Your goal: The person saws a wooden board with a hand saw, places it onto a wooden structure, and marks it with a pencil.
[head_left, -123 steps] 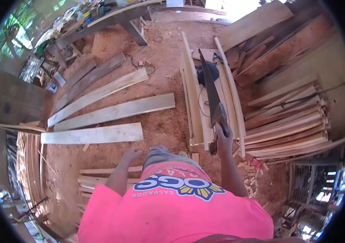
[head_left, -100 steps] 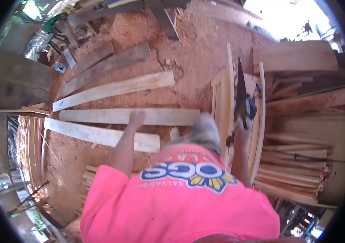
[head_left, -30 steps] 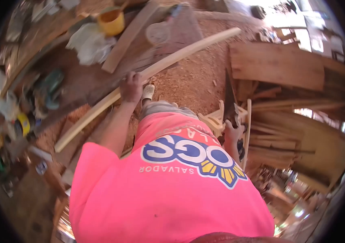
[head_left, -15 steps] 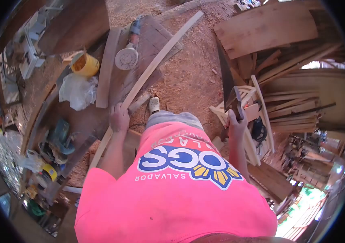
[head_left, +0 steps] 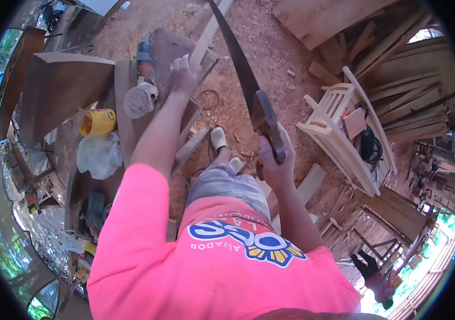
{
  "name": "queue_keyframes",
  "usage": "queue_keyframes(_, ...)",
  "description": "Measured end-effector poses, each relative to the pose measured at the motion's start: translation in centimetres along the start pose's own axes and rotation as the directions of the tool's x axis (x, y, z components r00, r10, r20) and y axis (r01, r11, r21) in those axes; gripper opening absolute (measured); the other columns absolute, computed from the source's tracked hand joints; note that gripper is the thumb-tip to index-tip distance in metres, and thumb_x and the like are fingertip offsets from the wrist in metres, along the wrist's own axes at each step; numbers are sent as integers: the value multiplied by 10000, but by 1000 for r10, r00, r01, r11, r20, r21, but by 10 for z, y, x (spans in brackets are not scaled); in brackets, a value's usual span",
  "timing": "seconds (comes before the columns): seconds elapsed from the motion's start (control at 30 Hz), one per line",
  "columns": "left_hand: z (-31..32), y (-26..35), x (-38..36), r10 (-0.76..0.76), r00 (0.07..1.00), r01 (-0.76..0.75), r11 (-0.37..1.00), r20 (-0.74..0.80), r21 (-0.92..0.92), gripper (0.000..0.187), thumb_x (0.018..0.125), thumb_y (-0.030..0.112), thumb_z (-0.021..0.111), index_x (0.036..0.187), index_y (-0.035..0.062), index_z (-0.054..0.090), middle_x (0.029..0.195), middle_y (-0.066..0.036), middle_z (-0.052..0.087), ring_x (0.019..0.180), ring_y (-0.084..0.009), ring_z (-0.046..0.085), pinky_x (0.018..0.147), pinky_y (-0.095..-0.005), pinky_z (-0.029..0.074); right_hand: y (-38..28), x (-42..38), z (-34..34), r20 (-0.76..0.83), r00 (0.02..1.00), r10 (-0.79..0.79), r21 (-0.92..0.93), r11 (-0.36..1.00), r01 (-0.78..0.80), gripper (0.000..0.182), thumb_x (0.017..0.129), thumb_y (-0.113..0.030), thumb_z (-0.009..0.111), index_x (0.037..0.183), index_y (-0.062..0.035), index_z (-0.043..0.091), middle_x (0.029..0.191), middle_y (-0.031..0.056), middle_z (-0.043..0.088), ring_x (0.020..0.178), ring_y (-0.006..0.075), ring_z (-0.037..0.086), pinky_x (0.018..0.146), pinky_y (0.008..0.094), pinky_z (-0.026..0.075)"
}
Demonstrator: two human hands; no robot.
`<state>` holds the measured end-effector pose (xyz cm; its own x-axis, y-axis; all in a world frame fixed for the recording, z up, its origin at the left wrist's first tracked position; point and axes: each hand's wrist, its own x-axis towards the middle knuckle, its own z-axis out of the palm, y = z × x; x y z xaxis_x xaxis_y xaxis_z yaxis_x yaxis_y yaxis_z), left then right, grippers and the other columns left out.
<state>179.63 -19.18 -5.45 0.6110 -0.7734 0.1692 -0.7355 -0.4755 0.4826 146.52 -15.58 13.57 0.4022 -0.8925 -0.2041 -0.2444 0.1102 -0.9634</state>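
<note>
My left hand [head_left: 183,74] grips a long pale wooden strip [head_left: 208,33] that lies across a dark workbench [head_left: 160,64] and runs up toward the top of the view. My right hand [head_left: 273,160] holds a handsaw [head_left: 240,74] by its dark handle, the blade pointing up and left, above the sawdust floor. The saw blade hangs just to the right of the strip and does not touch it. My pink shirt fills the bottom of the view.
A power sander [head_left: 141,90] rests on the workbench left of my hand. A yellow cup [head_left: 97,122] and a plastic bag [head_left: 99,154] lie further left. A pale wooden frame [head_left: 339,138] holding a dark tool stands at right, with stacked boards [head_left: 409,96] behind it.
I have turned and stepped to the workbench. My left hand has slid the strip up onto the bench, and my right hand has swung the saw from my right side toward the strip.
</note>
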Motion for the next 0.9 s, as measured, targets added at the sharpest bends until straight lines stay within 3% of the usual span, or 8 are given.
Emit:
queue_keyframes(0.1,15,-14,-3,6,999,-5,1000,43,-17,505,908,293,750,1322,41,611,1177,-207,652,1121,-421,636,969,-517,530,11,-24,-5,50,998,-40,-69,997,44,513,999,-107,683,1472,6,521,1083,71,714,923,98,655,822,263,529)
queue_keyframes(0.3,1,-26,-49,26,997,-28,999,-77,-27,437,903,268,754,1278,68,649,1125,-210,668,1059,-420,655,937,-519,534,39,-54,-20,50,999,-6,-169,985,14,551,987,-137,700,1483,7,508,1121,119,735,947,149,699,846,301,546)
queue_keyframes(0.4,-2,-21,-46,10,995,-15,999,-100,-48,374,943,322,691,1229,81,679,1100,-203,685,1062,-413,651,928,-529,530,38,-48,-17,72,997,-3,-213,977,19,557,985,-154,708,1480,7,509,1132,126,735,946,161,707,847,315,551)
queue_keyframes(0.5,3,-14,-4,-1,999,-4,991,-35,-136,369,988,393,593,1150,83,709,1087,-201,710,1045,-420,662,924,-530,529,41,-28,-1,76,992,-98,-271,956,116,568,985,-170,716,1482,6,506,1143,125,732,942,154,702,849,309,550)
queue_keyframes(0.6,28,-8,46,-154,981,127,970,-119,-206,413,1013,427,507,1052,82,731,1068,-201,732,1018,-422,686,911,-535,535,30,-8,16,97,994,47,-259,966,-20,582,983,-170,720,1491,4,496,1151,130,734,953,155,705,856,302,548)
queue_keyframes(0.7,41,1,61,-245,962,231,966,-121,-120,409,1015,407,541,1043,54,748,1069,-240,736,1054,-439,690,909,-529,525,38,9,27,112,994,-10,-219,975,34,597,981,-167,723,1499,6,483,1139,133,739,962,159,711,861,297,547)
queue_keyframes(0.8,39,-1,61,-267,960,255,959,-83,-125,413,1014,422,517,988,78,743,1060,-189,748,1020,-429,703,901,-549,541,35,19,35,137,990,45,-219,976,-15,603,977,-163,726,1500,9,479,1144,138,746,984,161,716,870,301,549)
queue_keyframes(0.9,32,5,63,-357,934,352,928,-21,-122,428,1011,452,540,982,76,742,1054,-193,747,1015,-439,699,898,-549,540,53,25,38,134,988,-81,-231,967,111,603,972,-160,729,1496,8,484,1146,152,752,977,173,733,861,308,557)
